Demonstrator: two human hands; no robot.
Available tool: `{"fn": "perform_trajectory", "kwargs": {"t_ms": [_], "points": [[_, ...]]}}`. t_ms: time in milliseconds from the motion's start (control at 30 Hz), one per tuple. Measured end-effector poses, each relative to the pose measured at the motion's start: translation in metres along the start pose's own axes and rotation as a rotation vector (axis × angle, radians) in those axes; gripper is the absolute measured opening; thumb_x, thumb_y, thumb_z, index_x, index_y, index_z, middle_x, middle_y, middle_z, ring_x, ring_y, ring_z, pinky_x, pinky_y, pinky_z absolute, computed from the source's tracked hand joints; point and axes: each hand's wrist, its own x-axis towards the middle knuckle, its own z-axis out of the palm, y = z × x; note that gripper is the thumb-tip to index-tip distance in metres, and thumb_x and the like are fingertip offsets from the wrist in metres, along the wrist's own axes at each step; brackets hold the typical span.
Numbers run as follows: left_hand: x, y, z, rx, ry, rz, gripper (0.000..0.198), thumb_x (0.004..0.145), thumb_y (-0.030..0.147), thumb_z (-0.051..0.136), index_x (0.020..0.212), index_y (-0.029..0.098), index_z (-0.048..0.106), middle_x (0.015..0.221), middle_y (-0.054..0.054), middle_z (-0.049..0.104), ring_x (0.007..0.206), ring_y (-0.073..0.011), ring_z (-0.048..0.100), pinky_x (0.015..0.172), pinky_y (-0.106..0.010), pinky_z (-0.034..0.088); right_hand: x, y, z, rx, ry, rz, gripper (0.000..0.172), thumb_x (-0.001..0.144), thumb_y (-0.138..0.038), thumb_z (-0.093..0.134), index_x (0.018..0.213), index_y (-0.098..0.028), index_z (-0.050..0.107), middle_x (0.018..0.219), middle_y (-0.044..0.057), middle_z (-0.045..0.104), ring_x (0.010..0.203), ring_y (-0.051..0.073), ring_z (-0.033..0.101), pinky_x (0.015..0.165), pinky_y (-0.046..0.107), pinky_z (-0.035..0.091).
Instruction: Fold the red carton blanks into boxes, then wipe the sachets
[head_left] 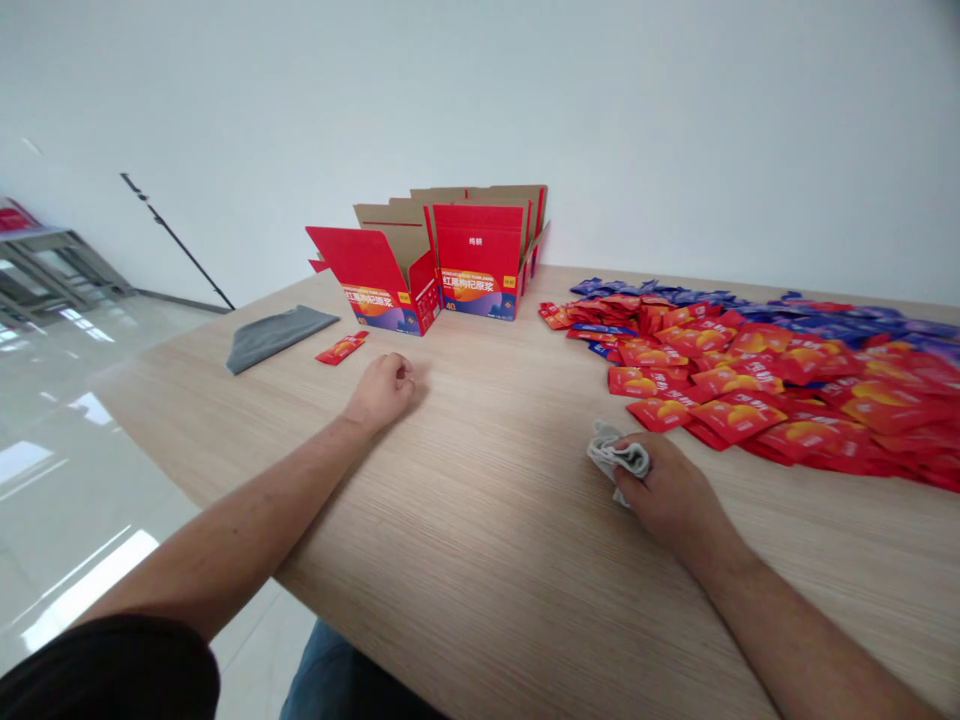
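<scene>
My right hand [671, 495] grips a crumpled light grey cloth [616, 458] on the wooden table [480, 480], just in front of a heap of red sachets [739, 412]. Loosely curled, my left hand [382, 388] rests on the tabletop with nothing visible in its fingers. A single red sachet [342, 347] lies beyond it, slightly to the left. Behind that sachet stand red cardboard boxes with raised lids, among them a front left box [382, 308] and one beside it [478, 285].
A folded dark grey cloth [281, 335] lies at the table's left. Blue-purple sachets [795, 310] spread behind the red heap, near the white wall [675, 130]. A thin black pole [180, 243] leans by the wall over the shiny tiled floor [67, 400].
</scene>
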Motion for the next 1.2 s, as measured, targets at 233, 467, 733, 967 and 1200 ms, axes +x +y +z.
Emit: {"fn": "perform_trajectory", "kwargs": {"t_ms": [233, 467, 733, 967, 1200], "points": [[-0.010, 0.115, 0.044, -0.246, -0.201, 0.225, 0.022, 0.083, 0.026, 0.056, 0.102, 0.019, 0.065, 0.095, -0.006, 0.072, 0.086, -0.0218, 0.066, 0.081, -0.035, 0.053, -0.006, -0.024, -0.025, -0.216, -0.347, -0.090, 0.028, 0.085, -0.013, 0.055, 0.111, -0.018, 0.063, 0.111, 0.011, 0.068, 0.106, 0.024, 0.063, 0.095, 0.032, 0.044], [0.003, 0.224, 0.084, -0.280, -0.357, 0.386, 0.028, 0.088, 0.021, 0.056, 0.112, 0.017, 0.071, 0.101, -0.006, 0.076, 0.091, -0.0197, 0.069, 0.084, -0.030, 0.053, -0.005, -0.023, -0.034, -0.171, -0.385, -0.080, 0.025, 0.086, -0.014, 0.056, 0.110, -0.018, 0.062, 0.113, 0.010, 0.068, 0.104, 0.022, 0.065, 0.090, 0.031, 0.046], [0.029, 0.332, 0.126, -0.131, -0.481, 0.502, 0.029, 0.086, 0.036, 0.069, 0.107, 0.016, 0.073, 0.114, -0.017, 0.075, 0.109, -0.0308, 0.069, 0.092, -0.036, 0.051, -0.004, -0.023, -0.035, -0.144, -0.381, -0.089, 0.027, 0.087, -0.017, 0.058, 0.113, -0.015, 0.063, 0.118, 0.015, 0.069, 0.107, 0.025, 0.067, 0.090, 0.034, 0.050], [0.036, 0.361, 0.145, -0.092, -0.573, 0.329, 0.048, 0.068, 0.046, 0.085, 0.102, 0.015, 0.072, 0.115, -0.020, 0.074, 0.111, -0.0370, 0.070, 0.089, -0.039, 0.053, -0.004, -0.023, -0.034, -0.139, -0.367, -0.132, 0.033, 0.086, -0.015, 0.059, 0.119, -0.014, 0.063, 0.119, 0.016, 0.070, 0.109, 0.026, 0.067, 0.093, 0.036, 0.053], [0.023, 0.319, 0.117, -0.400, -0.598, 0.149, 0.025, 0.066, 0.024, 0.080, 0.088, 0.016, 0.069, 0.092, -0.011, 0.077, 0.099, -0.0323, 0.073, 0.085, -0.038, 0.057, -0.007, -0.028, -0.036, -0.165, -0.364, -0.192, 0.029, 0.088, -0.016, 0.057, 0.115, -0.011, 0.065, 0.118, 0.018, 0.070, 0.111, 0.028, 0.066, 0.096, 0.037, 0.052]]}}
